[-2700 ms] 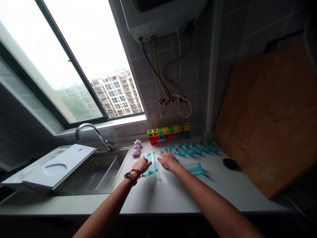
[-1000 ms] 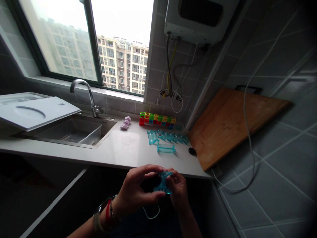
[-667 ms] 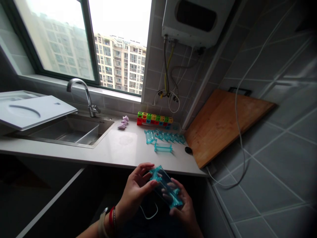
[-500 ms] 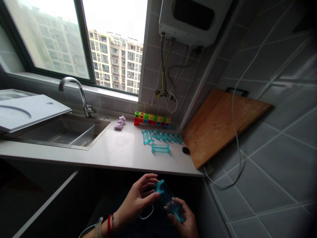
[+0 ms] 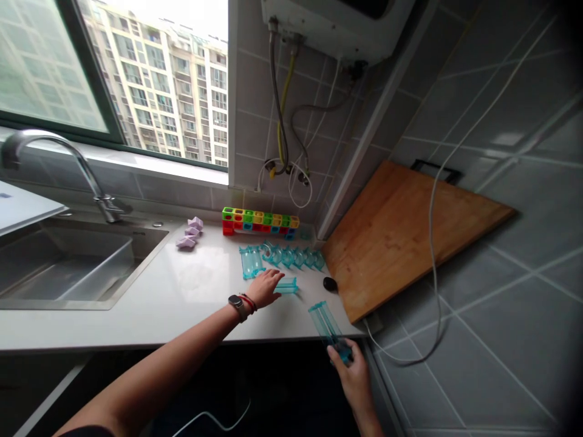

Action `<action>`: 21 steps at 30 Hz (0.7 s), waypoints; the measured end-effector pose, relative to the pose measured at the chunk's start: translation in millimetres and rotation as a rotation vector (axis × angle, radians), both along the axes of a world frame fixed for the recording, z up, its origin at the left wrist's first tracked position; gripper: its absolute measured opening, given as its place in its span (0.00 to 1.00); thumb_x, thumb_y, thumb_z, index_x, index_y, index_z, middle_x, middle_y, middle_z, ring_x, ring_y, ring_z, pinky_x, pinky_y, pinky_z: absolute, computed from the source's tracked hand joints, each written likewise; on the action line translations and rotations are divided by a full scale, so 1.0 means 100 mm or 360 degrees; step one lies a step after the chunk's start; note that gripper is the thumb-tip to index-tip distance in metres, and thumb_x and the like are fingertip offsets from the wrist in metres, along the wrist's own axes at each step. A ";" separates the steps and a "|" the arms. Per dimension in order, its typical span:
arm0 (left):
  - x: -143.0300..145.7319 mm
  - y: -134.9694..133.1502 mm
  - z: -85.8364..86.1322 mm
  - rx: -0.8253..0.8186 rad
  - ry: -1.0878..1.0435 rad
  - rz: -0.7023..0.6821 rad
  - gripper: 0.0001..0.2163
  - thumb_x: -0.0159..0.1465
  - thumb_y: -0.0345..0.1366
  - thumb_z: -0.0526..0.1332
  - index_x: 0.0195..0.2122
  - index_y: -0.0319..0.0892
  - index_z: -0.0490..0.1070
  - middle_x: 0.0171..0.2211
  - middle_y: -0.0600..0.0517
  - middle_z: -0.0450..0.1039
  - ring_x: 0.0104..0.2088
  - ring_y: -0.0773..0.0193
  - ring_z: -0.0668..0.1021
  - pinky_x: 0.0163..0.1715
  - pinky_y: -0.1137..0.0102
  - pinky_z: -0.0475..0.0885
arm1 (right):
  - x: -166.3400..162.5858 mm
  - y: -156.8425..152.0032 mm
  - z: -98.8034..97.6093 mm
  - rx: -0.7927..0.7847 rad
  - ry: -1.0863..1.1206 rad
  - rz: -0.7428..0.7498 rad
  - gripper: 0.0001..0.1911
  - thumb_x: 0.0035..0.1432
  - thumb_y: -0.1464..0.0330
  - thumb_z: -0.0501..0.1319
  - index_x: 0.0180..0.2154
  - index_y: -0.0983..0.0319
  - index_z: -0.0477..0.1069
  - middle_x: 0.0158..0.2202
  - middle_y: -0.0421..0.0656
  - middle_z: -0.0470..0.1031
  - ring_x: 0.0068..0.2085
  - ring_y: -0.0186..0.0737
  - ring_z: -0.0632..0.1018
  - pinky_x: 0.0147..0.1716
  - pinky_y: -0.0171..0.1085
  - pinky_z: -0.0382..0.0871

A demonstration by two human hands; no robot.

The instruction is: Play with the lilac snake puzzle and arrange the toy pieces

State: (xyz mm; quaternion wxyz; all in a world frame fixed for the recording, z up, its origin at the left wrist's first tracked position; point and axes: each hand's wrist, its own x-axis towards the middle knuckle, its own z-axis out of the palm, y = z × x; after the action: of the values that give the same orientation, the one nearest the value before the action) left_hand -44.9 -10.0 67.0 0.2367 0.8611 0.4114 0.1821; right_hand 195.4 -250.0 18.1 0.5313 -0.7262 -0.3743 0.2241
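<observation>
While pale purple pieces [image 5: 191,232] lie beside the sink [image 5: 135,271], the left hand [image 5: 263,289], fingers loosely spread, is over a teal piece [image 5: 288,285]; contact cannot be told. Near the front right corner of the desk [image 5: 195,318], the right hand [image 5: 354,370] grips a tilted teal frame [image 5: 326,320].

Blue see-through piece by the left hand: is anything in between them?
Nothing I can see. The left hand already hides one end of the blue piece, though I can't tell if they touch.
</observation>
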 end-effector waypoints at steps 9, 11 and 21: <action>-0.31 0.05 -0.23 -0.0024 0.0417 0.0294 0.20 0.65 0.34 0.63 0.59 0.44 0.70 0.49 0.39 0.78 0.49 0.42 0.80 0.44 0.56 0.75 | -0.03 0.99 -0.19 -0.0250 -0.0730 0.0024 0.29 0.57 0.42 0.63 0.42 0.61 0.72 0.36 0.51 0.80 0.36 0.52 0.80 0.38 0.44 0.73; -0.57 -0.11 -0.25 -0.0049 0.0474 0.0455 0.25 0.67 0.39 0.62 0.65 0.43 0.64 0.53 0.38 0.76 0.49 0.42 0.80 0.41 0.58 0.75 | -0.12 1.07 -0.27 -0.0306 -0.0801 0.0067 0.31 0.57 0.43 0.63 0.47 0.62 0.71 0.41 0.54 0.80 0.40 0.55 0.80 0.41 0.46 0.74; -1.25 -0.51 -0.35 -0.0443 -0.0200 0.0878 0.34 0.66 0.58 0.57 0.66 0.40 0.62 0.59 0.36 0.72 0.28 0.60 0.80 0.42 0.58 0.78 | -0.38 1.46 -0.24 -0.0225 -0.0280 0.0396 0.31 0.59 0.49 0.62 0.56 0.63 0.75 0.41 0.50 0.80 0.39 0.51 0.81 0.40 0.45 0.76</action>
State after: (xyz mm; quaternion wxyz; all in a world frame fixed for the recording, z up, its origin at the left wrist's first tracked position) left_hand -170.3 -60.9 31.9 0.3189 0.6635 0.6350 0.2342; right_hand 157.7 -103.9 -5.8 0.4121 -0.7267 -0.4897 0.2497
